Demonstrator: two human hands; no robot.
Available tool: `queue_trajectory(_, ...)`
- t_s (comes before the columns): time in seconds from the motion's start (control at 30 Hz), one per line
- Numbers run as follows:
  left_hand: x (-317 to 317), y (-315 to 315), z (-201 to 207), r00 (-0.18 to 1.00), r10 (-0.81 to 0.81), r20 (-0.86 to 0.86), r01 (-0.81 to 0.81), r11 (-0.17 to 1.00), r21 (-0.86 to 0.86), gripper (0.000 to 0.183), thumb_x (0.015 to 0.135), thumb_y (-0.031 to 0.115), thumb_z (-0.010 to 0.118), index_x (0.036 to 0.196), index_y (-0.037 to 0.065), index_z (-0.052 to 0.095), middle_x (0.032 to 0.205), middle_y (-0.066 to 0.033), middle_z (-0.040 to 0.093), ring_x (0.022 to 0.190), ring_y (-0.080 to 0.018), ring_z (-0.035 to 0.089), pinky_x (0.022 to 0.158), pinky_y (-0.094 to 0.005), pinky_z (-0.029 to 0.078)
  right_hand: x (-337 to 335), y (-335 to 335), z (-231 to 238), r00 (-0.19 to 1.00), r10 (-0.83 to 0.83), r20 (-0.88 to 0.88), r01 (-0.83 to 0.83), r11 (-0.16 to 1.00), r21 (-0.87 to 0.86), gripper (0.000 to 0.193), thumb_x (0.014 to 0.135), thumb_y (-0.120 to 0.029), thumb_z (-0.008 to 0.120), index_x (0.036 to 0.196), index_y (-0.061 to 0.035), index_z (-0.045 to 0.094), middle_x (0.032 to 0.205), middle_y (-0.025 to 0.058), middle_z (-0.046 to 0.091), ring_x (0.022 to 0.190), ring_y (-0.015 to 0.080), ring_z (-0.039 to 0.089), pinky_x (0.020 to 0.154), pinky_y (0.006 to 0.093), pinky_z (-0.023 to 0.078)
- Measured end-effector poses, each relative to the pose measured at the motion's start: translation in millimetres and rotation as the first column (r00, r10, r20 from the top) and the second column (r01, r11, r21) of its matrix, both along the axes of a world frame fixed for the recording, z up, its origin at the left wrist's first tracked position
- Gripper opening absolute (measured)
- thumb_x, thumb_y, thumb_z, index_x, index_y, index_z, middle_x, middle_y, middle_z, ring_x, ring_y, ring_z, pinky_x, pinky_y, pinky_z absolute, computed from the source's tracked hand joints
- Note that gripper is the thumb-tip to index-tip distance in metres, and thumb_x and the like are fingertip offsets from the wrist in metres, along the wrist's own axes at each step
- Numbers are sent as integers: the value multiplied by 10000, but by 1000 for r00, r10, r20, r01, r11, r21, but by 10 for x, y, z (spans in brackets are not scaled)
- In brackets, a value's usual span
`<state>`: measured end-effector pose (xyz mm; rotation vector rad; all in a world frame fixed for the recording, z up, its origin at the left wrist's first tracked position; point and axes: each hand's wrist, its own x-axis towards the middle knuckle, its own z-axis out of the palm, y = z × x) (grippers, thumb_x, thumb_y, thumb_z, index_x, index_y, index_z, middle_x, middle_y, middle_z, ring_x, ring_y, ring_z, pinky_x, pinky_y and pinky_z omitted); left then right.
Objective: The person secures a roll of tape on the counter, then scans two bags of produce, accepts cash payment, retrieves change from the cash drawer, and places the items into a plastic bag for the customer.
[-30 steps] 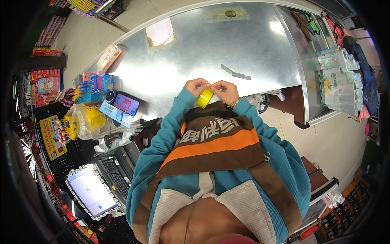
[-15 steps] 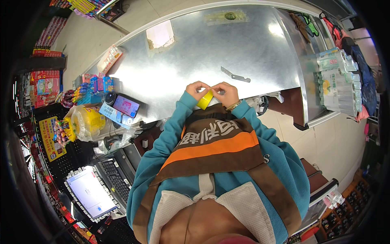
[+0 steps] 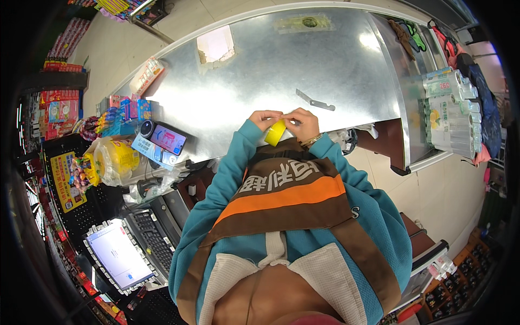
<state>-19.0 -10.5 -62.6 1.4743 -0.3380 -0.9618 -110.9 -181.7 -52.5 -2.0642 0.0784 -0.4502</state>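
Note:
A roll of what looks like yellow tape (image 3: 275, 133) is held at the counter's near edge, just in front of my apron. My left hand (image 3: 263, 119) pinches its upper edge from the left, thumb and fingers pressed together. From the other side my right hand (image 3: 302, 122) is also closed in a pinch, its fingertips meeting those of the left at the top of the roll. Exactly what each fingertip grips is too small to see. Beyond my right hand, a grey folding knife (image 3: 315, 101) lies unfolded on the metal counter (image 3: 244, 81).
Left on the counter are a phone (image 3: 170, 139), blue boxes (image 3: 130, 109), a tissue pack (image 3: 147, 77) and a yellow tub (image 3: 116, 161) in plastic. Lower left are a keyboard (image 3: 152, 236) and a lit screen (image 3: 118, 257). Plastic-bag rolls (image 3: 450, 120) stand at the right.
The yellow roll has tilted slightly and shifted a little right. My left fingers have straightened somewhat, and both hands stay together at the roll's top.

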Motion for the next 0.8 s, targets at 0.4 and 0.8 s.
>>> queue_trajectory(0.4,29,-1,51,996,8,-94,2,995,104,237,869,140,620,1035,-23,663,978,-89,675,903,-153,612,836,-264,473,-1,-8,32,1000,24,14,-23,995,-96,102,744,-151,691,839,-172,722,725,12,621,635,212,588,595,308,447)
queue_trajectory(0.8,23,66,-48,984,40,-173,-32,998,49,221,873,105,599,1048,-17,657,997,-88,671,939,-160,608,880,-271,458,3,-50,85,993,110,-40,-116,956,-270,174,753,-129,640,893,-190,725,751,8,610,662,205,576,630,319,455)
